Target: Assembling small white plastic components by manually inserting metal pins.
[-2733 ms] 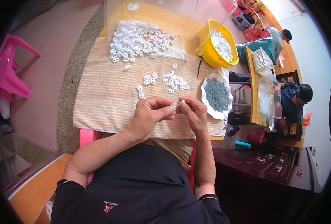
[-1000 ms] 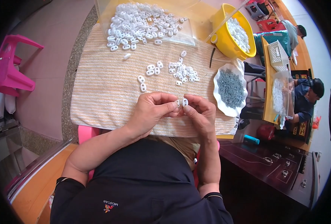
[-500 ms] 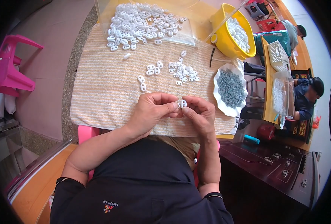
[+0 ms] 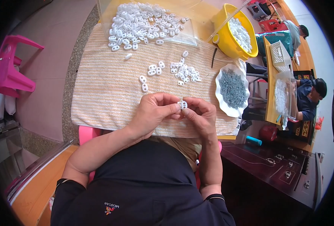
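Note:
Over the near part of the towel, my two hands meet fingertip to fingertip. My right hand (image 4: 202,115) pinches an oval white plastic piece with two holes (image 4: 184,105). Between the thumb and fingers of my left hand (image 4: 153,111) is a small white plastic part, mostly hidden, touching the oval piece. Beyond my hands lie a cluster of small square white parts (image 4: 184,72) and several loose oval pieces (image 4: 152,70). A large heap of similar oval pieces (image 4: 131,22) fills a clear tray (image 4: 191,32) at the far side.
The striped towel (image 4: 99,83) covers the table. To the right stand a white scalloped dish (image 4: 218,98) of small grey pieces and a yellow tub (image 4: 219,19) of white pieces. A thin black strip (image 4: 214,58) lies nearby. Another person (image 4: 309,98) sits at a table farther right.
My fingertips have come slightly closer, and the small white part in my left hand now meets the oval piece in my right. The things on the towel stay put.

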The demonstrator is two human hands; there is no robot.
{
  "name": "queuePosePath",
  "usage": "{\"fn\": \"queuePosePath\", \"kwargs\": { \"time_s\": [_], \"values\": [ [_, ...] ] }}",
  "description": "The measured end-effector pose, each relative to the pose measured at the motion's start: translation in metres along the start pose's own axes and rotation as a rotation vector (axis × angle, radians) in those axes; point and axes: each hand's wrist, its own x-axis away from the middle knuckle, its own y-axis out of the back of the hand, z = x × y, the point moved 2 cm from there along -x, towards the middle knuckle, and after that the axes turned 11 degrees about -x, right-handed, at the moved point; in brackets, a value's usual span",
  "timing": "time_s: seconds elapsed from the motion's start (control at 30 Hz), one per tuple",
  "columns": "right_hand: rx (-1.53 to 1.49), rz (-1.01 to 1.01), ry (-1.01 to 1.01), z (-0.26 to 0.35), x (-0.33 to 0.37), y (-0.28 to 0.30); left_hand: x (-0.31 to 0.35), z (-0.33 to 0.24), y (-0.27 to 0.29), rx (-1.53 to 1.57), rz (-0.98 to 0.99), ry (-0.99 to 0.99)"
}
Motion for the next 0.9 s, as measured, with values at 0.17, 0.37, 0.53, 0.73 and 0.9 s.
{"fn": "queuePosePath", "kwargs": {
  "time_s": [0.17, 0.37, 0.53, 0.73, 0.9],
  "values": [
    [0.005, 0.014, 0.011, -0.0022, -0.0002, 0.0026, 0.0007, -0.0001, 0.0000, 0.010, 0.009, 0.006],
    [-0.055, 0.027, 0.006, -0.0028, 0.0004, 0.0028, 0.0014, 0.0011, 0.0006, 0.026, 0.024, 0.041],
    [-0.081, 0.040, 0.019, -0.0040, 0.0011, 0.0051, 0.0012, 0.0030, -0.0002, 0.088, 0.043, 0.072],
    [-0.159, 0.051, 0.029, -0.0050, 0.0027, 0.0048, 0.0000, 0.0056, 0.0011, 0.135, 0.082, 0.102],
    [-0.174, 0.047, 0.049, -0.0090, 0.0038, 0.0086, -0.0009, 0.0079, 0.0002, 0.173, 0.114, 0.100]
  ]
}}
